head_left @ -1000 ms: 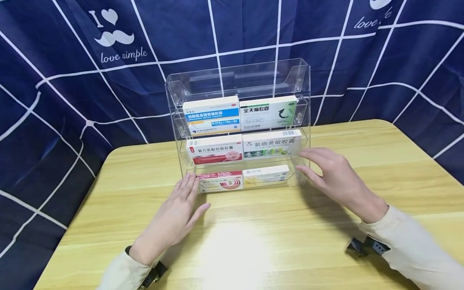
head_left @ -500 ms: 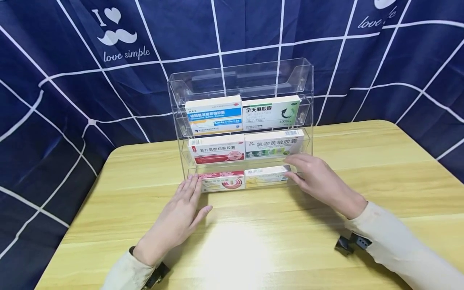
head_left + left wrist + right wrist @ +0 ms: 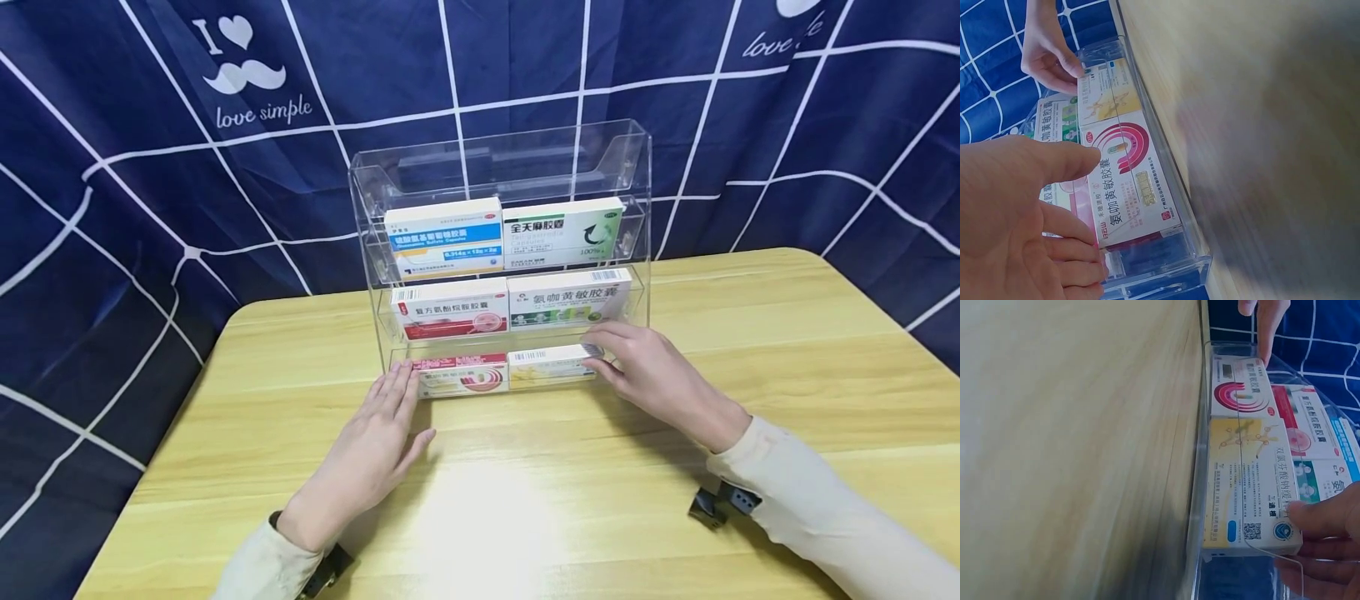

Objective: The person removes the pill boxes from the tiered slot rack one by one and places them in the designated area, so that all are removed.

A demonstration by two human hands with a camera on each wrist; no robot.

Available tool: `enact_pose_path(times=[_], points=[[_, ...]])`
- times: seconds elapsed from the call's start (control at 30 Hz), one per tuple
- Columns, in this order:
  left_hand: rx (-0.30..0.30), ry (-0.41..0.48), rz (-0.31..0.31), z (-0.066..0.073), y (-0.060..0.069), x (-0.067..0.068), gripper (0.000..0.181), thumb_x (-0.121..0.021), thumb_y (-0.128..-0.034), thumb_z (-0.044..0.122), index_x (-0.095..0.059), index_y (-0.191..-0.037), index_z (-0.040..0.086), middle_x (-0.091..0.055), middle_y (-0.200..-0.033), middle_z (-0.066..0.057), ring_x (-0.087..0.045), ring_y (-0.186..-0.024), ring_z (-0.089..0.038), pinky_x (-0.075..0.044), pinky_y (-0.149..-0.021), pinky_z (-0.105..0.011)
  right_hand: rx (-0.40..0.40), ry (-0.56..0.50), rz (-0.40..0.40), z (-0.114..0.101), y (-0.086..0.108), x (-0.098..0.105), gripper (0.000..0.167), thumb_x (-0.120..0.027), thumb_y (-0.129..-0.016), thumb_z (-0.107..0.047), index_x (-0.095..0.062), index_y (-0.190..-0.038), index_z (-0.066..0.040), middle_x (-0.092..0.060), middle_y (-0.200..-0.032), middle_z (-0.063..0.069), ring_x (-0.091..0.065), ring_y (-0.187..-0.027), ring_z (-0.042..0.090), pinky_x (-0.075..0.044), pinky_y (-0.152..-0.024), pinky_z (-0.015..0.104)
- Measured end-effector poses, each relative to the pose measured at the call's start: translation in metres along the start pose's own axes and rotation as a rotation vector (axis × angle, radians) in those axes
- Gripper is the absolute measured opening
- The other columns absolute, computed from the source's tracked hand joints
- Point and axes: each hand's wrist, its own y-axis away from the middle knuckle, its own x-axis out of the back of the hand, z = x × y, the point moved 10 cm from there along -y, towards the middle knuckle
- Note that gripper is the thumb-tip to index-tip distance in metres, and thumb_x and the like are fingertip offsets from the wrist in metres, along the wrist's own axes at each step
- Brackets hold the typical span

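A clear acrylic tiered rack (image 3: pixel 495 158) holds medicine boxes, two side by side in each of three rows. In the bottom row a red-and-white medicine box (image 3: pixel 461 377) stands beside a yellow-and-white medicine box (image 3: pixel 551 367). My left hand (image 3: pixel 367 446) rests its extended fingers at the left end of the red-and-white box, thumb spread away. At the other end, my right hand (image 3: pixel 656 375) touches the upper right corner of the yellow-and-white box. The right wrist view shows the thumb (image 3: pixel 1322 515) on its edge, with the other fingers just past the box's end.
Above are a red-striped box (image 3: pixel 450 310) and a green-striped box (image 3: pixel 566 300) in the middle row, then a blue-banded box (image 3: pixel 442 240) and a green-and-white box (image 3: pixel 562 235). The rack stands on a wooden table (image 3: pixel 300 367) before a blue gridded cloth (image 3: pixel 405 67).
My right hand has moved left from the rack's right side to the end of the yellow-and-white medicine box. The left hand stays at the red-and-white box. The view has shifted slightly.
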Motion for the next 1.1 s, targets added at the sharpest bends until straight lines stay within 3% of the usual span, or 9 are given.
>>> enact_pose_path(times=[0.2, 0.5, 0.73, 0.9, 1.1], points=[[-0.022, -0.031, 0.027, 0.002, 0.0, 0.002, 0.069, -0.061, -0.0945, 0.028, -0.033, -0.143, -0.013, -0.028, -0.15, -0.03, -0.027, -0.14, -0.041, -0.022, -0.115, -0.048, -0.013, 0.004, 0.002, 0.0, 0.001, 0.001, 0.031, -0.08, -0.072, 0.004, -0.069, -0.101, 0.007, -0.067, -0.102, 0.019, -0.066, -0.092, 0.035, -0.056, -0.081, 0.046], [-0.027, -0.043, 0.03, 0.002, 0.0, 0.003, 0.069, -0.062, -0.0935, 0.026, -0.033, -0.142, -0.014, -0.026, -0.15, -0.03, -0.027, -0.14, -0.041, -0.025, -0.114, -0.049, -0.058, 0.004, -0.058, 0.006, 0.002, -0.003, 0.03, -0.077, -0.075, 0.004, -0.068, -0.103, 0.008, -0.068, -0.102, 0.023, -0.066, -0.093, 0.037, -0.055, -0.083, 0.048], [-0.02, -0.043, 0.024, 0.002, 0.002, 0.002, 0.068, -0.062, -0.093, 0.025, -0.034, -0.142, -0.014, -0.027, -0.15, -0.03, -0.029, -0.139, -0.042, -0.024, -0.114, -0.049, -0.142, -0.093, -0.093, 0.013, 0.001, -0.005, 0.024, -0.073, -0.077, 0.009, -0.064, -0.098, 0.004, -0.069, -0.091, 0.016, -0.067, -0.082, 0.029, -0.058, -0.074, 0.042], [-0.024, -0.045, 0.027, 0.003, 0.003, 0.002, 0.068, -0.062, -0.0928, 0.025, -0.035, -0.141, -0.014, -0.028, -0.149, -0.031, -0.03, -0.138, -0.042, -0.024, -0.114, -0.049, -0.21, -0.223, -0.009, 0.019, 0.004, 0.008, 0.027, -0.075, -0.075, 0.01, -0.065, -0.099, 0.003, -0.07, -0.092, 0.013, -0.069, -0.079, 0.024, -0.058, -0.073, 0.036], [-0.036, -0.055, 0.038, 0.004, 0.002, 0.003, 0.067, -0.063, -0.0922, 0.024, -0.037, -0.14, -0.015, -0.031, -0.148, -0.032, -0.031, -0.138, -0.043, -0.024, -0.114, -0.049, -0.317, -0.366, 0.123, 0.03, 0.008, 0.029, 0.026, -0.078, -0.075, 0.006, -0.068, -0.099, 0.003, -0.071, -0.092, 0.012, -0.066, -0.078, 0.003, -0.054, -0.074, 0.014]])
